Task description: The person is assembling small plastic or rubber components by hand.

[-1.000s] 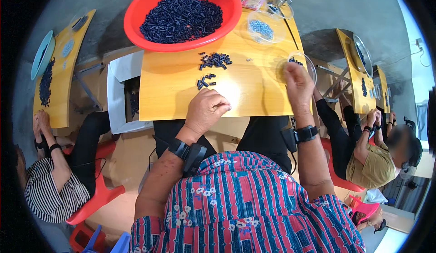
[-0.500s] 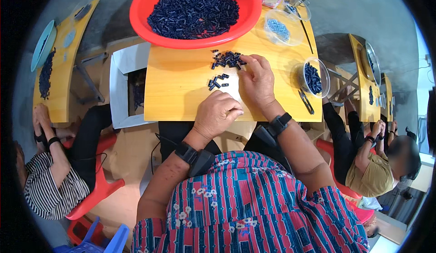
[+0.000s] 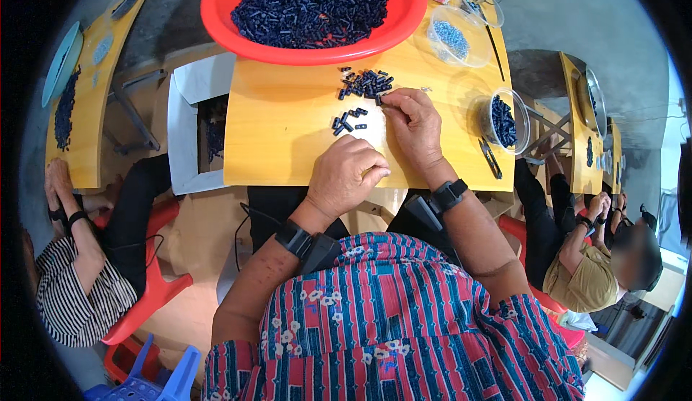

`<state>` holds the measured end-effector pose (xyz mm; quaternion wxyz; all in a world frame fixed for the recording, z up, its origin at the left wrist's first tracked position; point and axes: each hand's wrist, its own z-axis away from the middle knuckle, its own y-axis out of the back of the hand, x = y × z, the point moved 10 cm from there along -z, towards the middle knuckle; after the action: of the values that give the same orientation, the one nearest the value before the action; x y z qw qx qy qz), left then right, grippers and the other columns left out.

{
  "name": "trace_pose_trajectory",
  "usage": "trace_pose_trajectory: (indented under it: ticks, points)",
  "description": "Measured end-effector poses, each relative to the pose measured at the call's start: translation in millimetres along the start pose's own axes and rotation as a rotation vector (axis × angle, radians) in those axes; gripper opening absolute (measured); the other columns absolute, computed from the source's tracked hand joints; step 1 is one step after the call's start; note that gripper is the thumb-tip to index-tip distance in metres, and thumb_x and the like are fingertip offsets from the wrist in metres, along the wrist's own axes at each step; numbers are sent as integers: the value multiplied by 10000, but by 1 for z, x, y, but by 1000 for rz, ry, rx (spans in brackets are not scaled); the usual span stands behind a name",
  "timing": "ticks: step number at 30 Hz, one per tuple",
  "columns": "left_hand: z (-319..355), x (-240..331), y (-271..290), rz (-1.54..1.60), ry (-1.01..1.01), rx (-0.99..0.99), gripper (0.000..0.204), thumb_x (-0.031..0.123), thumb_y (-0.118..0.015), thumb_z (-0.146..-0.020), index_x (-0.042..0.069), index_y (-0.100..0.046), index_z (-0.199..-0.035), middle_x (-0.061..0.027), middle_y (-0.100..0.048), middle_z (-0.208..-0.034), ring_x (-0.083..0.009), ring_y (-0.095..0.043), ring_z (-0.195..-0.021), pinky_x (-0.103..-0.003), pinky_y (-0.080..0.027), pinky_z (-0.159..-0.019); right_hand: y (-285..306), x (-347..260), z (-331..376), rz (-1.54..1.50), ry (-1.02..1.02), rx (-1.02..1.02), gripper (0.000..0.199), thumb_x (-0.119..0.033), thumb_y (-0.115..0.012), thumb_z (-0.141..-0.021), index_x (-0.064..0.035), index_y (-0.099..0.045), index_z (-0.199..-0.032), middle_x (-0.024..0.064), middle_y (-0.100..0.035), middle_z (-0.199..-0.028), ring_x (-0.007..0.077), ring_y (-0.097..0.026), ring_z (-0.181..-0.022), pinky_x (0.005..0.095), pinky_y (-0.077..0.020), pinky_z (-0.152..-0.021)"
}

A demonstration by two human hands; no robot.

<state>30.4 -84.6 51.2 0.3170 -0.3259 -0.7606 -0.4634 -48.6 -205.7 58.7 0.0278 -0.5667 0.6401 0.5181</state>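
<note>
My right hand [image 3: 412, 123] is closed in a pinch beside a pile of small dark cylindrical pieces [image 3: 366, 82]. One dark cylindrical piece [image 3: 379, 100] shows at its fingertips. Over the table's near edge, my left hand [image 3: 347, 172] is curled with thumb against fingers; whatever it may hold is hidden. Just beyond it lies a smaller loose group of dark pieces [image 3: 349, 122].
A red basin [image 3: 310, 55] full of dark pieces stands at the back. To the right are a clear tub of dark pieces [image 3: 503, 121], tweezers-like tool [image 3: 490, 158] and a tub of bluish-silver bits [image 3: 450, 41]. A white box [image 3: 184, 145] sits left. People work at both sides.
My right hand has drawn slightly back from the pile, and a dark piece now shows at its fingertips. The left hand stays nearly in place. The whole view has shifted slightly.
</note>
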Motion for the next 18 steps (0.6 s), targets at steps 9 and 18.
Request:
trace_pose_trajectory:
  ticks: [9, 18]
  points:
    - [8, -12, 35, 49, 113, 327, 212, 4, -784, -711, 79, -678, -878, -94, -646, -889, -297, -629, -854, -386, -523, -780, -16, -20, 13, -173, -81, -101, 259, 61, -700, -810, -29, -700, -1053, 138, -671, -974, 274, -669, -841, 349, -550, -720]
    - [-4, -29, 48, -343, 242, 129, 853, 177, -888, -641, 148, -514, -1407, -153, -505, -1309, -360, -475, -1237, -468, -400, -1058, -20, -19, 14, -101, -58, -135, 282, 38, -729, -796, -42, -712, -1066, 126, -650, -961, 257, -666, -838, 337, -551, -733]
